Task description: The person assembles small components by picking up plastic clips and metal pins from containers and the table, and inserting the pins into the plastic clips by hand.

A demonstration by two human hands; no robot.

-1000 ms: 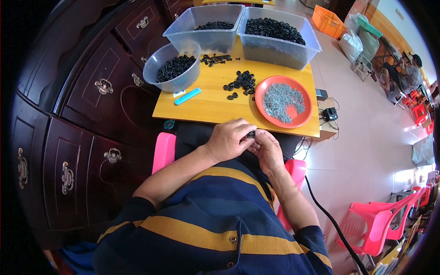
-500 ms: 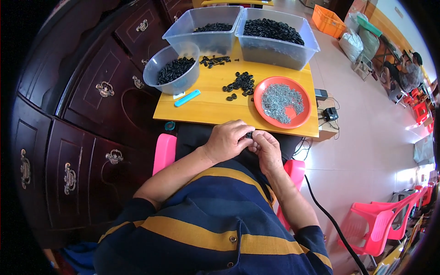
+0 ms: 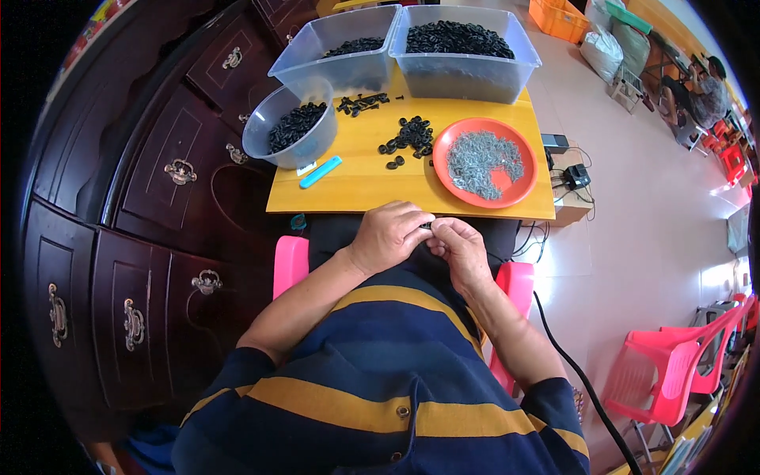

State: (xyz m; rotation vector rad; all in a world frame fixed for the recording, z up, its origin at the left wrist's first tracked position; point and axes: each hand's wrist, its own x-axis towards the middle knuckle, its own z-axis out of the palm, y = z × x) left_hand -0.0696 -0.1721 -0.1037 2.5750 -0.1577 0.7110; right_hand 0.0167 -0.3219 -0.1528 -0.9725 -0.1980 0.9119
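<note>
Just past the table's front edge, my two hands meet above my lap. My left hand [image 3: 389, 236] pinches a small black part [image 3: 427, 226], mostly covered by its fingers. Thumb and fingers of my right hand [image 3: 462, 248] are closed together against that part's right side; whether they also hold a tiny piece is hidden. Beyond them on the table stands an orange-red plate [image 3: 441, 180] of small silvery metal pieces [image 3: 475, 158]. To its left lies a pile of small black oval parts [image 3: 413, 134], with longer black pieces [image 3: 360, 105] farther back.
Two clear bins [image 3: 467, 79] and a round tub [image 3: 315, 146] hold black parts. A light-blue slim tool [image 3: 321, 172] lies on the yellow table [image 3: 364, 190]. Dark drawers [image 3: 150, 198] stand left. Pink chair arms [image 3: 291, 265] flank me. Another person [image 3: 701, 95] sits far right.
The view has shifted slightly, so the table and bins sit a little higher and more to the left. My hands stay together, and the black part shows less between the fingers.
</note>
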